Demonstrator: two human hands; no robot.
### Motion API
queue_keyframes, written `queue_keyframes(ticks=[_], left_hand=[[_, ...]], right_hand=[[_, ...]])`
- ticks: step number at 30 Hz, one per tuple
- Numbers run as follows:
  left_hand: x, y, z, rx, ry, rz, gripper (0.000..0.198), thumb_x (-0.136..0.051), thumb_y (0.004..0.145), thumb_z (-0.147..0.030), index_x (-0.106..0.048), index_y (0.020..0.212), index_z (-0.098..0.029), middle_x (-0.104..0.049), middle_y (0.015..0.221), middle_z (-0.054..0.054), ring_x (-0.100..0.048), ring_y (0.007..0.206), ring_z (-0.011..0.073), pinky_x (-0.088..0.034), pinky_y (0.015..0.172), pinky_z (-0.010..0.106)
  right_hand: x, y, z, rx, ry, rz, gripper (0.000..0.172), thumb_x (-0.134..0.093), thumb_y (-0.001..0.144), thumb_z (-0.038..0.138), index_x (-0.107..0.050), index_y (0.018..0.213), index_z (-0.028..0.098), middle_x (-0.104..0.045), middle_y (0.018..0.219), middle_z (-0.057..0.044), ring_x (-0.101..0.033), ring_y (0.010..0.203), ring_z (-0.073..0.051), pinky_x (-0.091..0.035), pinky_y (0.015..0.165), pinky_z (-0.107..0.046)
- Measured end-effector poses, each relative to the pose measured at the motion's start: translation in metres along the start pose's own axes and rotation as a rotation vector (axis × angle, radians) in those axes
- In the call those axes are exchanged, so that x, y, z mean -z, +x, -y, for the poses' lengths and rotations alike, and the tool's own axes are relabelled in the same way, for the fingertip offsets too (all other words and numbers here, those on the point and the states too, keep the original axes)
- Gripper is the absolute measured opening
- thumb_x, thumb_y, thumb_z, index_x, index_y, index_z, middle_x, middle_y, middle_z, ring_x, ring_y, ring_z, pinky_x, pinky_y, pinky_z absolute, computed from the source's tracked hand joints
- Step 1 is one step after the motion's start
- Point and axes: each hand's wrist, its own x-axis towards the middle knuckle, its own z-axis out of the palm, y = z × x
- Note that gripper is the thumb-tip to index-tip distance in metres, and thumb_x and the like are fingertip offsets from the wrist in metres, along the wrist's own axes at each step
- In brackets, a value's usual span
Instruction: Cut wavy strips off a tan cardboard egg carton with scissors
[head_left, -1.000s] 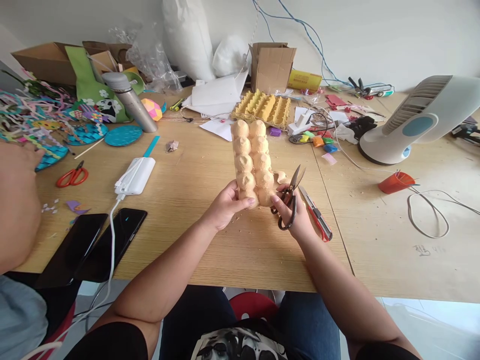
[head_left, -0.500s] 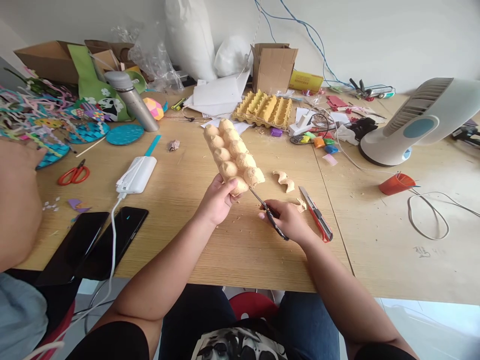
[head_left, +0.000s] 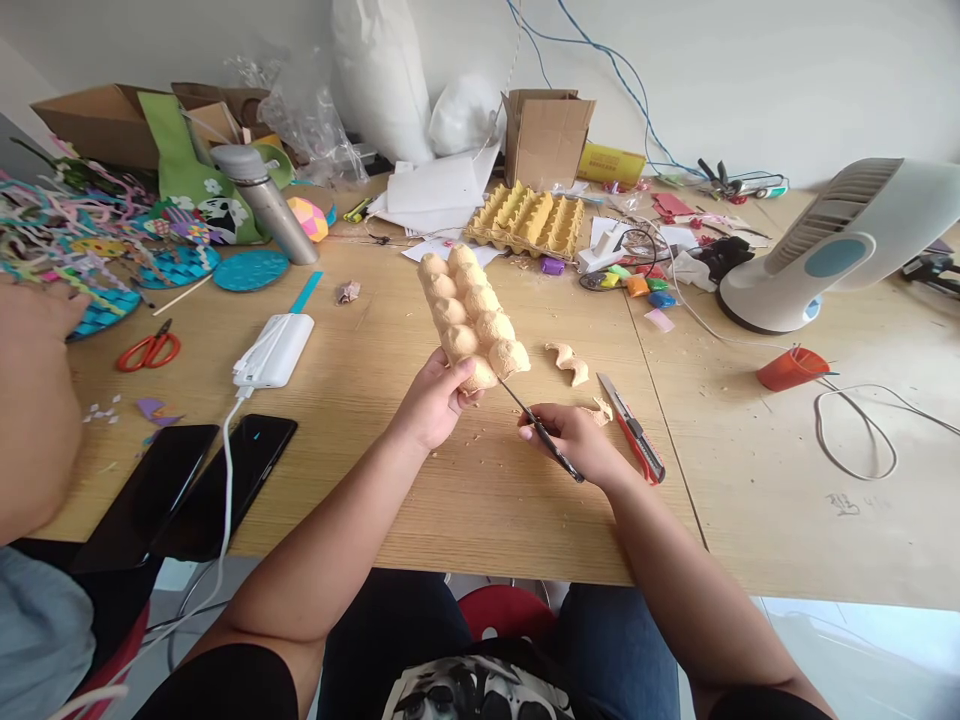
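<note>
Egg-carton strip (head_left: 469,318) hangs above the table's (head_left: 465,520) near edge, my left hand (head_left: 431,405) pinching its lower end. Right hand (head_left: 574,440) clasps the scissors (head_left: 536,428), tips at that end. I'd brace the strip and cut in short snips.

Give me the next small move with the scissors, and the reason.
Probably close the scissors for a short snip along the carton's near edge. The left hand grips the carton at that end, tilted, and the right hand has the blade tips at its rim. Scraps lie beside it.
</note>
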Motion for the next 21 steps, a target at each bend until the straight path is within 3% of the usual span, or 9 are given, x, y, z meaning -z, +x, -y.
queue_keyframes(ticks=[4, 11, 16, 21], left_hand=[[-0.001, -0.001, 0.003, -0.102, 0.1, -0.006, 0.047, -0.086, 0.075, -0.033, -0.062, 0.113, -0.023, -0.069, 0.113, 0.004, -0.066, 0.092, 0.0129, -0.054, 0.067, 0.019], [-0.001, 0.0, 0.008, -0.28, 0.216, 0.096, 0.046, -0.084, 0.078, -0.033, -0.06, 0.115, -0.023, -0.069, 0.101, 0.004, -0.063, 0.082, 0.0122, -0.052, 0.068, 0.024], [-0.001, 0.001, 0.009, -0.35, 0.272, 0.112, 0.057, -0.087, 0.074, -0.029, -0.058, 0.123, -0.024, -0.067, 0.122, 0.007, -0.064, 0.107, 0.0169, -0.054, 0.087, 0.027], [0.004, 0.003, 0.011, -0.24, 0.177, 0.092, 0.049, -0.084, 0.078, -0.034, -0.058, 0.118, -0.024, -0.068, 0.11, 0.005, -0.065, 0.088, 0.0133, -0.053, 0.068, 0.023]], right_hand=[[-0.001, -0.001, 0.003, -0.032, -0.036, -0.028, 0.038, -0.062, 0.089, 0.056, -0.065, 0.085, 0.019, -0.05, 0.069, 0.003, -0.041, 0.065, -0.013, -0.031, 0.059, -0.027], [-0.002, -0.004, 0.011, -0.09, 0.02, -0.028, 0.044, -0.058, 0.088, 0.062, -0.059, 0.078, 0.02, -0.04, 0.065, 0.005, -0.036, 0.061, -0.012, -0.028, 0.058, -0.027], [-0.002, -0.003, 0.007, -0.072, -0.021, -0.037, 0.044, -0.058, 0.089, 0.061, -0.053, 0.073, 0.02, -0.04, 0.066, 0.005, -0.036, 0.062, -0.012, -0.028, 0.058, -0.027], [-0.005, 0.0, 0.0, -0.047, -0.111, -0.078, 0.039, -0.06, 0.089, 0.058, -0.063, 0.086, 0.02, -0.052, 0.07, 0.003, -0.045, 0.065, -0.014, -0.031, 0.06, -0.027]])
